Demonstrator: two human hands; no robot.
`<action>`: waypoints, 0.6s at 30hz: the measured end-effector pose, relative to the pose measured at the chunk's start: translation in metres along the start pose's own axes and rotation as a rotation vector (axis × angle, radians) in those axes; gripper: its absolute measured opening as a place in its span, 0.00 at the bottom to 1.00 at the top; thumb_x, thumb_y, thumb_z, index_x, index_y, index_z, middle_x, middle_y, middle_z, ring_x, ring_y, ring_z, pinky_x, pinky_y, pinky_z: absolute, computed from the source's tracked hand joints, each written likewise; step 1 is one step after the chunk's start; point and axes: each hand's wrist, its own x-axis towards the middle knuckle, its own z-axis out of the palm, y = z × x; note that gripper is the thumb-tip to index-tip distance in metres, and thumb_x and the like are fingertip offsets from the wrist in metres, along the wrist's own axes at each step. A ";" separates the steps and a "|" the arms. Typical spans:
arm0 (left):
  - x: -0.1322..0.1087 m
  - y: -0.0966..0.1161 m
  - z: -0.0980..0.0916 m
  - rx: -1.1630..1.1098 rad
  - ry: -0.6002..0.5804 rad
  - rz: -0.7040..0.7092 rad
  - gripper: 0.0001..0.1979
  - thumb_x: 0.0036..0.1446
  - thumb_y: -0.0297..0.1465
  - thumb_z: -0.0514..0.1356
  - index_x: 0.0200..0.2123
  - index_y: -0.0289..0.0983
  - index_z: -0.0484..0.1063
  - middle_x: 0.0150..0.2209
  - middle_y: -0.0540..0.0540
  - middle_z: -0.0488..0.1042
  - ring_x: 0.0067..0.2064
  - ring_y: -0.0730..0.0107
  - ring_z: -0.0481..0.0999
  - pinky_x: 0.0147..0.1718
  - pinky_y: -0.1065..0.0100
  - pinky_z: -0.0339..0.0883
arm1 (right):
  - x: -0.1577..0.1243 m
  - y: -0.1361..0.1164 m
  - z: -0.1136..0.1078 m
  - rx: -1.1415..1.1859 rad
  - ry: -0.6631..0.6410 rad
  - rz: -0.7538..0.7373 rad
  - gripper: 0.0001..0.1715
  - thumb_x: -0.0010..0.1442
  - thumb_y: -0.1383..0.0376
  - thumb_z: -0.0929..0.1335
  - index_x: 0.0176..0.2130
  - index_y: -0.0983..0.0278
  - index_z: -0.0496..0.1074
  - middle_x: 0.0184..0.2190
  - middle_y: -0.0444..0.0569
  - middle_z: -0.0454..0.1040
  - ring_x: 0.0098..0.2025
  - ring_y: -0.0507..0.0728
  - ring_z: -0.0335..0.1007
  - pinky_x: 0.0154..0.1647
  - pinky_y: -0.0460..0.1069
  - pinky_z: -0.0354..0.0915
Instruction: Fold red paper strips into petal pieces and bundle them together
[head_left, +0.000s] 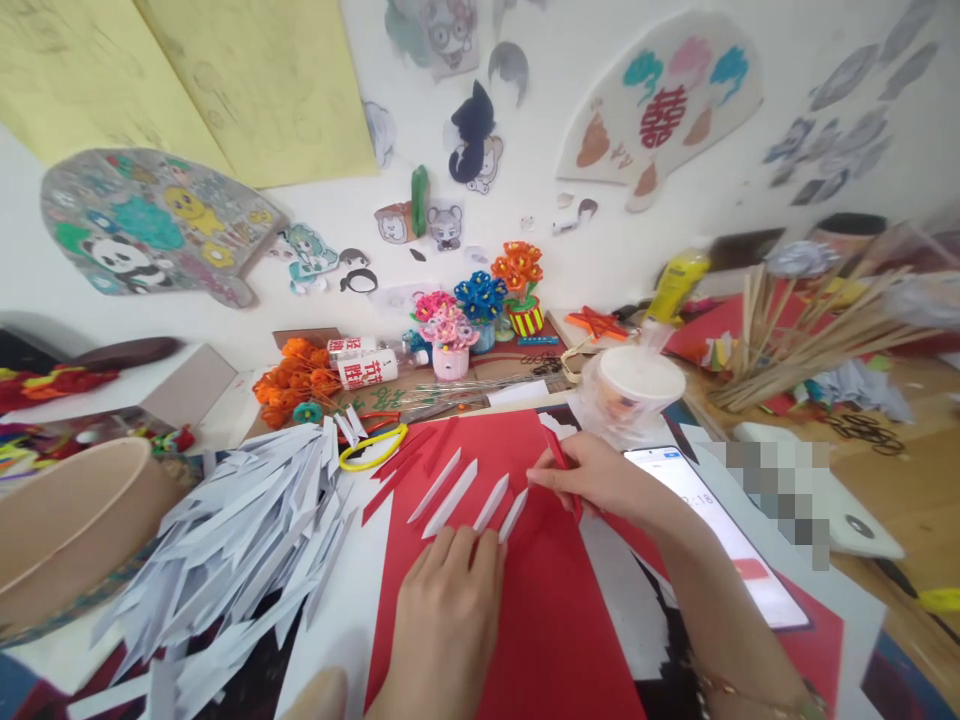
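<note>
A red paper sheet (540,610) lies in front of me, with several narrow white paper strips (451,500) in a slanted row on it, their ends cut to points. My left hand (450,610) presses down at the lower ends of these strips, fingers bent and close together; its fingertips are partly hidden. My right hand (600,470) is closed round a slim red pen-like tool (559,450), whose exact kind I cannot make out. The right fingertips touch the upper tip of the rightmost strip (514,514). Red paper strips (386,490) lie left of the row.
A large heap of white paper strips (247,520) lies on the left, beside a round tan container (82,510). Yellow-handled scissors (373,448) rest behind it. On the right are a lit phone (720,520), a lidded white tub (641,375) and wooden sticks (817,330). Flower pots (450,362) stand against the wall.
</note>
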 end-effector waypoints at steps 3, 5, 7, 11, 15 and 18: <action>0.002 -0.007 -0.002 -0.005 -0.013 -0.038 0.11 0.63 0.22 0.51 0.32 0.39 0.70 0.29 0.48 0.71 0.31 0.64 0.73 0.30 0.65 0.66 | 0.001 -0.003 0.006 -0.088 0.039 0.012 0.10 0.56 0.60 0.71 0.30 0.65 0.76 0.14 0.41 0.68 0.15 0.50 0.61 0.15 0.44 0.54; 0.003 -0.009 -0.002 0.008 -0.010 -0.049 0.12 0.64 0.23 0.51 0.31 0.39 0.70 0.29 0.48 0.71 0.32 0.63 0.73 0.29 0.65 0.66 | 0.002 -0.004 0.010 -0.138 0.044 0.003 0.07 0.55 0.62 0.72 0.30 0.64 0.76 0.14 0.41 0.69 0.17 0.51 0.64 0.16 0.44 0.56; 0.003 -0.009 -0.001 0.027 -0.013 -0.050 0.12 0.65 0.25 0.52 0.30 0.39 0.70 0.29 0.47 0.72 0.31 0.63 0.74 0.29 0.65 0.66 | 0.004 -0.003 0.013 -0.162 0.032 -0.014 0.05 0.54 0.64 0.72 0.29 0.64 0.76 0.15 0.42 0.71 0.19 0.53 0.67 0.19 0.45 0.58; 0.003 -0.004 0.002 0.027 -0.020 -0.087 0.09 0.63 0.25 0.55 0.30 0.39 0.70 0.28 0.48 0.72 0.31 0.62 0.75 0.28 0.65 0.67 | 0.005 0.000 0.014 -0.184 0.010 -0.031 0.05 0.52 0.64 0.73 0.28 0.63 0.75 0.18 0.44 0.72 0.21 0.54 0.69 0.20 0.45 0.60; 0.003 -0.002 0.004 -0.037 -0.052 -0.143 0.05 0.62 0.27 0.58 0.32 0.38 0.71 0.31 0.47 0.74 0.33 0.62 0.76 0.28 0.66 0.69 | 0.003 0.003 0.006 -0.214 0.000 -0.039 0.05 0.52 0.64 0.73 0.31 0.63 0.76 0.23 0.45 0.74 0.22 0.53 0.69 0.22 0.45 0.60; 0.004 -0.001 0.002 -0.113 -0.134 -0.216 0.02 0.61 0.29 0.59 0.35 0.39 0.72 0.33 0.48 0.75 0.35 0.62 0.78 0.27 0.68 0.69 | 0.000 0.004 0.000 -0.283 0.009 -0.070 0.06 0.50 0.66 0.74 0.32 0.62 0.78 0.32 0.48 0.77 0.30 0.56 0.72 0.28 0.46 0.62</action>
